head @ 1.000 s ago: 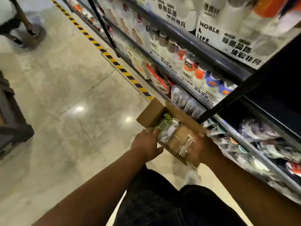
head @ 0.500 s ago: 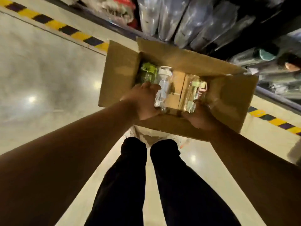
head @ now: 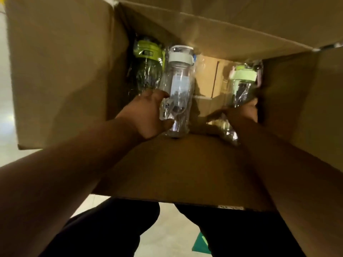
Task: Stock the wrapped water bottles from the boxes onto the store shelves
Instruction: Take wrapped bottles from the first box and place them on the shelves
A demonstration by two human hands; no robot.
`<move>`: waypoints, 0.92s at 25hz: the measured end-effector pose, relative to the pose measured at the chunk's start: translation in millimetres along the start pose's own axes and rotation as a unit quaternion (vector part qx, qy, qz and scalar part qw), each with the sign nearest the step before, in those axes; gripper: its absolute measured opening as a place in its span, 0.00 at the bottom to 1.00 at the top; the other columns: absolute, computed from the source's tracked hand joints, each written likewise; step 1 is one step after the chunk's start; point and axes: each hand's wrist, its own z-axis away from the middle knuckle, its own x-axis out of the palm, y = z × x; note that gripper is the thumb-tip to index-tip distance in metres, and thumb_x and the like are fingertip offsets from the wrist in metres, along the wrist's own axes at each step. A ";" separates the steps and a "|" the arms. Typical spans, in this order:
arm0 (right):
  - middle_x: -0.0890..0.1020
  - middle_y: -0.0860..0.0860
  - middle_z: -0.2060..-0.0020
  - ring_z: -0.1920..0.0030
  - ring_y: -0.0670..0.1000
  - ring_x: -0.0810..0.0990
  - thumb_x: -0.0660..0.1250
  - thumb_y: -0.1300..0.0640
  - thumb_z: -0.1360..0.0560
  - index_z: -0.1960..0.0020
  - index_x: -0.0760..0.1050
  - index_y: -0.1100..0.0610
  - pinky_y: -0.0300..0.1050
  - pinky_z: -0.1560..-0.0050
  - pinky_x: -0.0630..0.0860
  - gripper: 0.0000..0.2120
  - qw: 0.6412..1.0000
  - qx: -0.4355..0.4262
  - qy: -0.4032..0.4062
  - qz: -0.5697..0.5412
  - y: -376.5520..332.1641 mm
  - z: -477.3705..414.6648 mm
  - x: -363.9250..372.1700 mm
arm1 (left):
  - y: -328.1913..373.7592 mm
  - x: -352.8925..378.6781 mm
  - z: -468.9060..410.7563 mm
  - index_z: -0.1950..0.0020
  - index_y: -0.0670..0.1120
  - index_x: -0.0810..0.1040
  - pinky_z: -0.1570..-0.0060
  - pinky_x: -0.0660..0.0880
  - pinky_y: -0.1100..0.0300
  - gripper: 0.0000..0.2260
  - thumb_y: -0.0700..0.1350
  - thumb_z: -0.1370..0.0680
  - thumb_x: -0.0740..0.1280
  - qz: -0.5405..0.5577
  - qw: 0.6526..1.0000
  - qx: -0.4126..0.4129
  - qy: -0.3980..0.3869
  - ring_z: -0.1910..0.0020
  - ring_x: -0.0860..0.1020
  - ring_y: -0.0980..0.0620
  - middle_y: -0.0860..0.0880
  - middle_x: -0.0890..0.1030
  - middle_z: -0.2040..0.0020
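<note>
I see open box [head: 185, 164] below me. Left hand [head: 146, 115] grips white-capped bottle [head: 179, 86] left of box middle. Right hand [head: 239, 115] lies over pale-green-capped bottle [head: 239, 86] by box's right wall; grip blurred, cannot tell. Both bottles' caps point away from me.

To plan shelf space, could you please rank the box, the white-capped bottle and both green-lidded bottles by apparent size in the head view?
1. cardboard box, by far.
2. white-capped bottle.
3. bright green-lidded bottle and pale green-lidded bottle: both partly hidden, so unranked.
</note>
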 end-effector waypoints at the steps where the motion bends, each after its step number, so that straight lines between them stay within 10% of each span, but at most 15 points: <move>1: 0.70 0.58 0.29 0.30 0.60 0.71 0.77 0.49 0.31 0.22 0.50 0.59 0.49 0.35 0.70 0.50 1.000 -0.012 -0.001 -0.026 2.7 2.4 -0.1 | -3.9 0.3 -2.4 0.22 0.51 0.62 0.33 0.67 0.53 0.33 0.55 0.24 0.71 0.009 1.000 -0.006 -0.004 0.29 0.69 0.42 0.43 0.66 0.25; 6: 0.78 0.49 0.37 0.41 0.52 0.80 0.79 0.38 0.38 0.26 0.63 0.50 0.50 0.42 0.78 0.47 0.951 -0.073 -0.147 -0.261 -9.4 71.0 -6.0 | -4.8 -16.2 19.8 0.25 0.52 0.66 0.45 0.74 0.62 0.32 0.61 0.25 0.70 0.279 0.956 -0.081 0.041 0.38 0.77 0.52 0.50 0.75 0.33; 9: 0.80 0.45 0.45 0.46 0.48 0.79 0.55 0.37 0.20 0.29 0.69 0.53 0.41 0.50 0.76 0.27 0.917 -0.117 -0.272 -0.268 -28.6 113.3 -5.3 | 3.3 -25.5 23.3 0.24 0.51 0.60 0.45 0.77 0.63 0.49 0.63 0.38 0.79 0.481 0.872 -0.081 0.033 0.38 0.78 0.54 0.50 0.74 0.32; 11: 0.79 0.47 0.43 0.43 0.48 0.77 0.44 0.36 0.20 0.31 0.73 0.55 0.43 0.43 0.72 0.32 0.917 -0.120 -0.291 -0.246 -28.4 120.8 1.2 | 3.5 -23.6 14.1 0.26 0.50 0.61 0.40 0.78 0.49 0.52 0.59 0.43 0.83 0.523 0.844 -0.105 0.065 0.36 0.77 0.47 0.48 0.74 0.32; 19: 0.74 0.55 0.38 0.47 0.51 0.77 0.75 0.53 0.27 0.24 0.55 0.59 0.36 0.57 0.71 0.41 0.964 -0.095 -0.224 -0.112 -80.8 71.2 76.6 | -35.3 6.2 0.1 0.21 0.48 0.55 0.37 0.75 0.53 0.45 0.40 0.31 0.79 0.474 0.860 -0.130 0.135 0.39 0.77 0.51 0.52 0.76 0.39; 23: 0.79 0.49 0.48 0.47 0.54 0.81 0.79 0.55 0.34 0.32 0.64 0.54 0.43 0.51 0.79 0.36 0.966 -0.070 -0.178 -0.173 -70.0 66.4 92.4 | -36.3 2.7 -2.5 0.22 0.48 0.55 0.36 0.76 0.48 0.45 0.39 0.31 0.79 0.487 0.855 -0.127 0.125 0.39 0.78 0.49 0.51 0.77 0.38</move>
